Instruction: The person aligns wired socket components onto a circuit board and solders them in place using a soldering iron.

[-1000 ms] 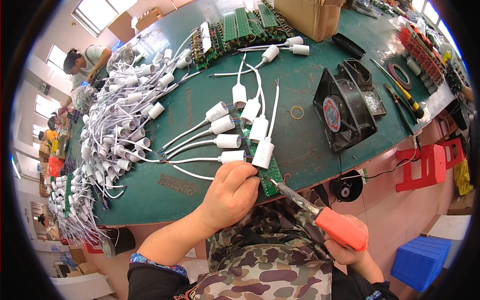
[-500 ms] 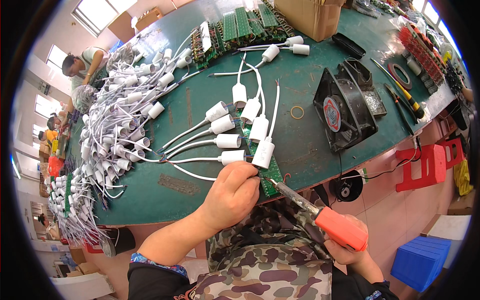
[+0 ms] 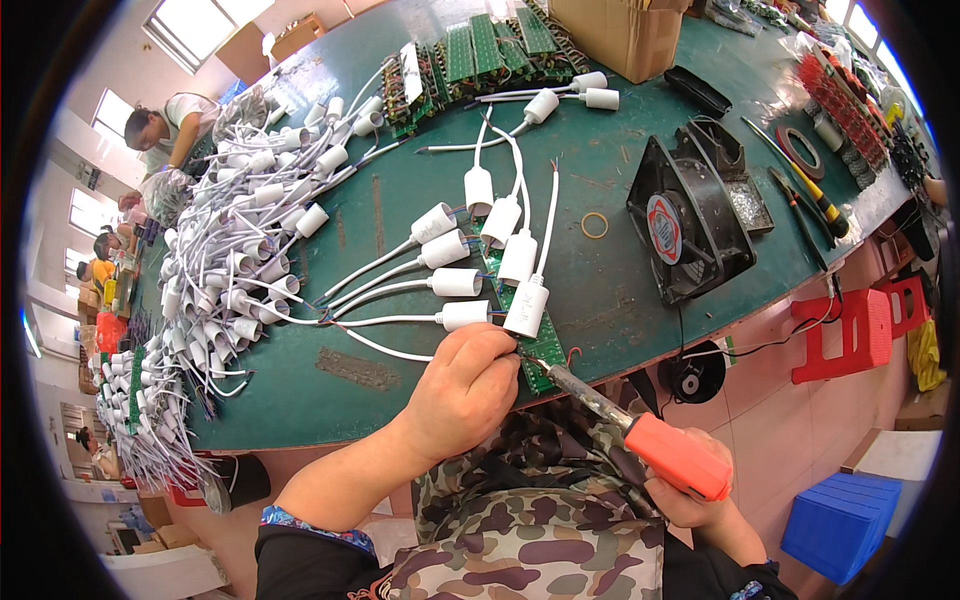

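My right hand (image 3: 690,488) is wrapped round the orange handle of a soldering iron (image 3: 650,440). Its metal tip meets the narrow green circuit board (image 3: 547,350) at the table's near edge, close to my left fingertips. My left hand (image 3: 468,382) is closed at the board's left side, fingers pinched; a white cable (image 3: 385,347) runs in under it, and what the fingers hold is hidden. White lamp sockets with cables line both sides of the board: one socket (image 3: 465,315) lies just above my left hand, another (image 3: 527,307) above the iron's tip.
A heap of white cabled sockets (image 3: 250,230) covers the table's left. A black fan (image 3: 690,220), pliers (image 3: 800,215), a yellow-handled screwdriver (image 3: 825,208) and a tape roll (image 3: 798,150) lie right. Stacked circuit boards (image 3: 475,55) and a cardboard box (image 3: 620,35) stand at the back.
The soldering iron and my right hand have shifted slightly left, the tip moving nearer my left fingertips. My left hand stays in place. A person at the far left has moved an arm.
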